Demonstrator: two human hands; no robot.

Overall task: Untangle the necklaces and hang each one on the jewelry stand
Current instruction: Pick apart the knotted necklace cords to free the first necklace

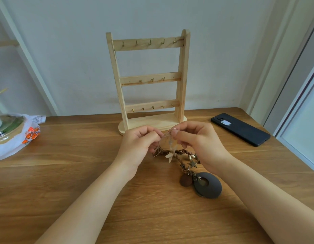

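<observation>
Two bare forearms [92,199] reach in from the bottom edge over the wooden counter [64,173] and meet near its middle. The left grip [138,143] has its fingers curled, with thumb and forefinger pinching a pale thin cord [165,138]. The right grip [196,143] pinches the same cord from the other side. Its thumb and forefinger tips are close to those of the left, and its other fingers are curled under.

The cord is lifted a little off the counter and runs down into the tangle of necklaces [180,154], which lies on the counter just below and between the two grips. The tangle is made of braided brown strands. A pale shell-like charm [170,155] sits near its middle and a small star charm [193,164] close to the right wrist. Nearer the camera the strands end at a round brown bead [184,180]. Just beside the bead, a dark disc pendant [208,184] with a hole in it lies flat next to the right forearm.

The wooden jewelry stand [149,80] stands upright behind the grips, near the wall. It has three crossbars set with small metal hooks [150,42], and its oval base is just beyond the fingertips. A dark phone [240,129] lies to the right of the stand, well apart from the necklaces. A white plastic bag [12,143] with orange print sits at the counter's left edge.
</observation>
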